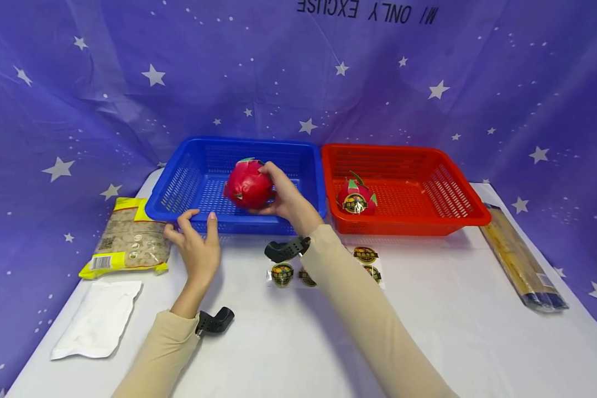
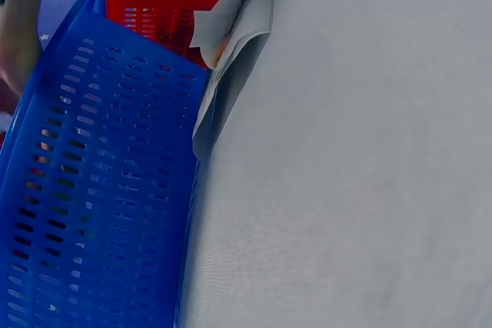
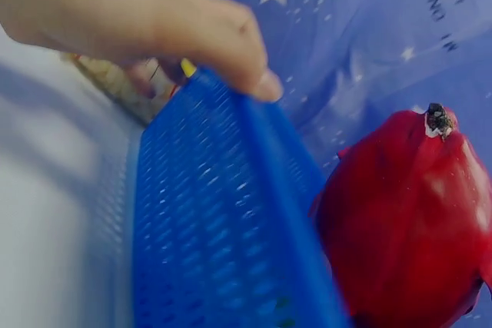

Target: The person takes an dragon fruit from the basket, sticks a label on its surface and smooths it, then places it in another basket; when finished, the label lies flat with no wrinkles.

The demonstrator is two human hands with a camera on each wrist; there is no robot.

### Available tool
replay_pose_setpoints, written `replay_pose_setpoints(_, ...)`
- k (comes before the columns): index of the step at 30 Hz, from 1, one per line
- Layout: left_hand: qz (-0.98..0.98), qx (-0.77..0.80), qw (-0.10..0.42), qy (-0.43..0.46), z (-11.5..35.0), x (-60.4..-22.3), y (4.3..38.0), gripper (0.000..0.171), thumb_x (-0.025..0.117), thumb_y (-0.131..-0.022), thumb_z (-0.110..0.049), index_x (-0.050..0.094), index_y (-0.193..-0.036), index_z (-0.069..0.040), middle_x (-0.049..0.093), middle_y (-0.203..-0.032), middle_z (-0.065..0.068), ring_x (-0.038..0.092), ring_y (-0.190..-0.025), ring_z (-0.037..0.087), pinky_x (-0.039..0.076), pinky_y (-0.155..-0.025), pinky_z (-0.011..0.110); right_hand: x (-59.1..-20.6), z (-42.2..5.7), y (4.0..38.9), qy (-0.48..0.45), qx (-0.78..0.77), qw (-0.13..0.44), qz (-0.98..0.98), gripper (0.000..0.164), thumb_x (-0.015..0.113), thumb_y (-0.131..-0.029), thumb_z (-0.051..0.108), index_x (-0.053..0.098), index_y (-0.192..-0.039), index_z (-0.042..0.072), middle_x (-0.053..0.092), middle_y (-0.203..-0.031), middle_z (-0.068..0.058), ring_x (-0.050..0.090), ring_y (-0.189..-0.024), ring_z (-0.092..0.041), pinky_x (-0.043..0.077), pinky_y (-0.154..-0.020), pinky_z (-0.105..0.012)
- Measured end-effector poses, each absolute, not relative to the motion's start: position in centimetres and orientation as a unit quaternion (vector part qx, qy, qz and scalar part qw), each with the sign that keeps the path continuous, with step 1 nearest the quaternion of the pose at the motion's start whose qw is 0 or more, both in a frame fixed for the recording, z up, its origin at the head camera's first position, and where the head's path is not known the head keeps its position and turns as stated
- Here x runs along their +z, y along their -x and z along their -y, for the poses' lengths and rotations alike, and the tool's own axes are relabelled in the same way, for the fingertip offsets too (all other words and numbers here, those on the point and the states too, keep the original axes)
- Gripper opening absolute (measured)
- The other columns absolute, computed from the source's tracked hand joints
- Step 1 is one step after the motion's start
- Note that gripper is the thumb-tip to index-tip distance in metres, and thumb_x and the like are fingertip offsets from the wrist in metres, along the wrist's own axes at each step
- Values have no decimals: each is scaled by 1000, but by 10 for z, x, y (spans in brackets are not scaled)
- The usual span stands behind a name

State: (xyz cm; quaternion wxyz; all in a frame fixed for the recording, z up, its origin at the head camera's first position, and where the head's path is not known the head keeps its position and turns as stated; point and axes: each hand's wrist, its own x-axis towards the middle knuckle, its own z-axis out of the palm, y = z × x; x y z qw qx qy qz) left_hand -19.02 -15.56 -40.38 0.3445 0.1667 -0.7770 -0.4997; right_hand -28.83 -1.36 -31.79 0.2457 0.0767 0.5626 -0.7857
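My right hand (image 1: 286, 196) grips a red dragon fruit (image 1: 249, 185) from its right side, over the blue basket (image 1: 236, 225). In the right wrist view the dragon fruit (image 3: 407, 220) shows its dark stem end, just beyond the basket's blue rim (image 3: 288, 213). At the front left of the same basket is my left hand (image 1: 197, 249), fingers spread and lightly bent, fingertips right at the rim. A second dragon fruit (image 1: 367, 205), with a round black-and-gold sticker (image 1: 355, 203) on its front, sits in the red basket (image 1: 398, 225).
A sheet of stickers (image 1: 282, 275) lies before the baskets, partly under my right forearm. On the left are a yellow-edged bag (image 1: 138, 237) and a white packet (image 1: 98, 319). To the right lies a long brown package (image 1: 519, 257). A purple starry cloth (image 1: 288, 72) hangs behind.
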Motion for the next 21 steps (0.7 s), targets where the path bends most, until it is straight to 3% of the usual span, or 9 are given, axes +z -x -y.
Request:
replay_pose_setpoints(6,778,-500,344,-161,154,-401,191,42,53,-88,-41,44,-117,-12,16,-125,20,30,-115,34,32,-93,46,-298,-12,268,-19,-793,240,-560,49,52,-78,33,39,-124,22,37,-131,-10,44,-114,-39,47,-81,-55)
replay_pose_setpoints(13,780,-495,344,-166,157,-403,188,42,52,-88,-42,44,-117,-13,15,-126,19,30,-114,35,31,-93,46,-294,-51,232,74,-769,271,-574,53,46,-79,28,35,-130,16,36,-132,-8,48,-113,-39,46,-84,-55)
replay_pose_setpoints(21,781,-500,339,-162,154,-404,188,42,51,-88,-42,43,-117,-13,14,-127,19,29,-113,34,32,-91,47,-302,-110,175,130,-744,276,-595,66,43,-79,20,18,-140,14,30,-136,-12,40,-120,-33,43,-90,-53)
